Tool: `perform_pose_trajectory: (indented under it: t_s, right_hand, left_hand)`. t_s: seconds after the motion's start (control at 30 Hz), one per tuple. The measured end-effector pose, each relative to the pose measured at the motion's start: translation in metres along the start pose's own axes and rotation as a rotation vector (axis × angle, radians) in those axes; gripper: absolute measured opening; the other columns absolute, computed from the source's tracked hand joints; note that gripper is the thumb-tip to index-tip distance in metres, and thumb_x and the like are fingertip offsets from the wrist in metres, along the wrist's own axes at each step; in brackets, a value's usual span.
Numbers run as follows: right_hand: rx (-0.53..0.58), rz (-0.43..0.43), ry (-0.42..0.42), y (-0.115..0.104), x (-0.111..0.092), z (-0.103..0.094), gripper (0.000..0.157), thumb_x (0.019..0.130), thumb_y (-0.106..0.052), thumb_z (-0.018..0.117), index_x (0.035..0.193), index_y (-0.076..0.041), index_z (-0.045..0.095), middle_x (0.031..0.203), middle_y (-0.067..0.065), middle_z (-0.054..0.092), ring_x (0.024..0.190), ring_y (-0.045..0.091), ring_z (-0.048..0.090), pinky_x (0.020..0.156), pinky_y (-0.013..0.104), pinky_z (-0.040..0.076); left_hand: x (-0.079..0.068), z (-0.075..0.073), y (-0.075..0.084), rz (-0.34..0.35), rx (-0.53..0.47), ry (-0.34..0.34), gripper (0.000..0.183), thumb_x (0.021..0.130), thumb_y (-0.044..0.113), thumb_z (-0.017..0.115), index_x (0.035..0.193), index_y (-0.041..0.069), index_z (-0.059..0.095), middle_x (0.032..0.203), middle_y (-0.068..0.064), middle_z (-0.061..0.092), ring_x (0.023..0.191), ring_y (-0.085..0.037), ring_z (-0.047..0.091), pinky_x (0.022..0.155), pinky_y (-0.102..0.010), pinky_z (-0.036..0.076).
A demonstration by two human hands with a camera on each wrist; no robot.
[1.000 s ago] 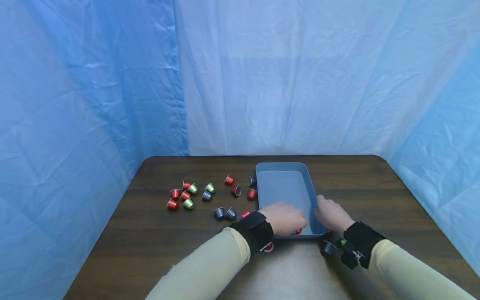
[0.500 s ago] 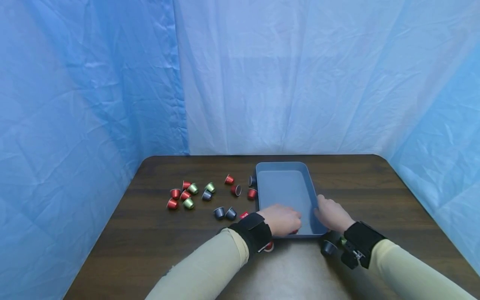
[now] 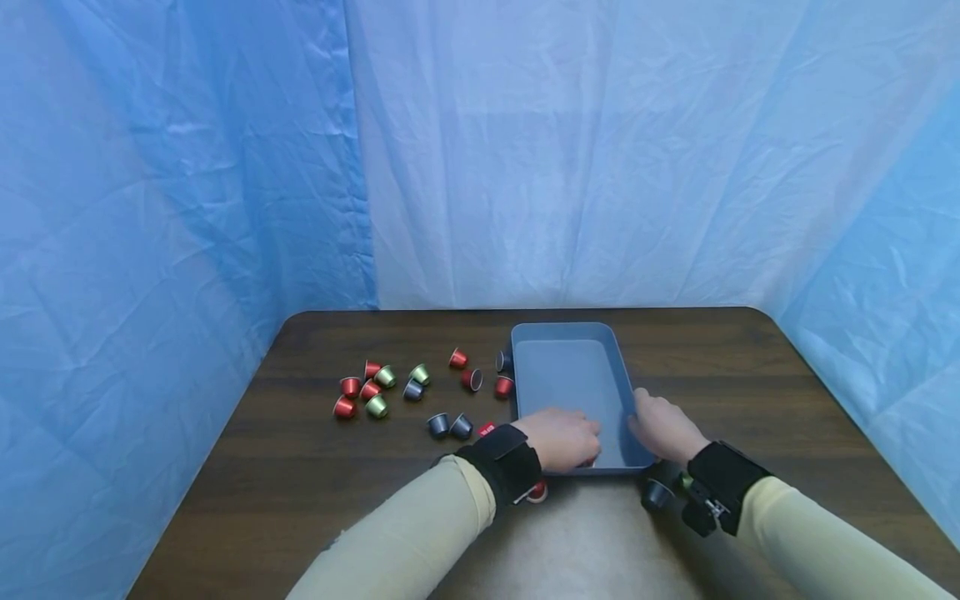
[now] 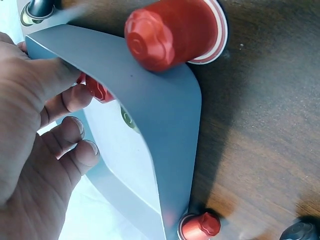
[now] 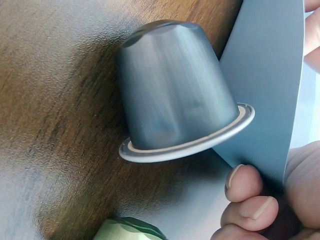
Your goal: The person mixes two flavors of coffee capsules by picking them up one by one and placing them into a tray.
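A shallow blue-grey tray [image 3: 570,367] lies on the table. My left hand [image 3: 558,439] reaches over its near left part and pinches a red coffee capsule [image 4: 100,90] between thumb and finger, just inside the wall. Part of a green capsule [image 4: 127,117] shows on the tray floor behind the rim. My right hand [image 3: 666,427] grips the tray's right wall near the front corner, fingers curled round the outside in the right wrist view. Beside that hand, a dark grey capsule [image 5: 175,87] lies against the outer wall, with a green one [image 5: 127,230] close by.
Several red capsules [image 3: 345,407], green capsules [image 3: 377,407] and dark capsules [image 3: 438,426] lie scattered left of the tray on the brown table [image 3: 247,500]. One red capsule [image 4: 175,32] lies against the near outer wall. Blue sheets [image 3: 570,167] hang around the table.
My left hand has shifted slightly left inside the tray with the red capsule, which is now mostly hidden under the fingers in the head view. My right hand stays at the tray wall.
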State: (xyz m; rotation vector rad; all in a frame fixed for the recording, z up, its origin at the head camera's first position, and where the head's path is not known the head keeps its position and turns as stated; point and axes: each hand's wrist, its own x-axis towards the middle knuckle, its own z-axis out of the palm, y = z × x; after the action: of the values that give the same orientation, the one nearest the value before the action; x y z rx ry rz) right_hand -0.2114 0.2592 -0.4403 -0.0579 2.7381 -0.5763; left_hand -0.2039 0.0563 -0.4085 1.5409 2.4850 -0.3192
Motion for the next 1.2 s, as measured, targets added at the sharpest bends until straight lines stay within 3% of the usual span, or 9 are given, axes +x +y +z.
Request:
perform_pose_trajectory:
  t_s: [0.23, 0.47, 0.63, 0.83, 1.2]
  right_hand:
    - [0.015, 0.013, -0.008, 0.000, 0.001, 0.001, 0.030, 0.103, -0.009, 0.048, 0.124, 0.014, 0.045, 0.092, 0.019, 0.062, 0.067, 0.022, 0.063, 0.056, 0.034, 0.053]
    - [0.008, 0.013, -0.003, 0.001, 0.001, 0.002, 0.030, 0.103, -0.009, 0.050, 0.123, 0.013, 0.047, 0.093, 0.021, 0.063, 0.066, 0.022, 0.064, 0.056, 0.034, 0.054]
    - [0.012, 0.015, -0.002, 0.002, 0.001, 0.002, 0.030, 0.103, -0.009, 0.050, 0.123, 0.013, 0.046, 0.092, 0.019, 0.063, 0.068, 0.022, 0.064, 0.058, 0.034, 0.055]
    - [0.011, 0.007, -0.001, 0.002, 0.001, 0.002, 0.032, 0.103, -0.009, 0.051, 0.125, 0.014, 0.045, 0.092, 0.018, 0.062, 0.070, 0.021, 0.063, 0.059, 0.034, 0.054]
    - [0.003, 0.012, 0.005, 0.001, 0.000, 0.000, 0.029, 0.103, -0.009, 0.052, 0.123, 0.012, 0.047, 0.092, 0.019, 0.062, 0.072, 0.022, 0.064, 0.061, 0.035, 0.055]
  left_hand:
    - [-0.001, 0.000, -0.002, -0.008, -0.015, -0.007, 0.018, 0.098, 0.029, 0.070, 0.115, 0.027, 0.074, 0.107, 0.009, 0.065, 0.098, -0.007, 0.060, 0.084, -0.021, 0.051]
    - [-0.006, -0.011, -0.003, -0.003, -0.020, -0.019, 0.035, 0.100, 0.029, 0.067, 0.136, 0.028, 0.066, 0.113, 0.007, 0.067, 0.099, -0.007, 0.060, 0.089, -0.023, 0.052]
    - [-0.019, -0.028, -0.006, -0.001, -0.036, -0.009, 0.046, 0.098, 0.023, 0.071, 0.143, 0.031, 0.061, 0.122, 0.008, 0.069, 0.109, -0.006, 0.063, 0.095, -0.022, 0.052]
    - [-0.039, -0.040, -0.012, -0.008, -0.060, 0.020, 0.045, 0.098, 0.030, 0.071, 0.142, 0.030, 0.062, 0.117, 0.009, 0.068, 0.100, -0.005, 0.061, 0.082, -0.017, 0.050]
    - [-0.071, -0.030, -0.012, 0.011, -0.022, 0.067, 0.031, 0.095, 0.032, 0.075, 0.125, 0.024, 0.070, 0.096, 0.008, 0.069, 0.082, -0.005, 0.061, 0.069, -0.016, 0.046]
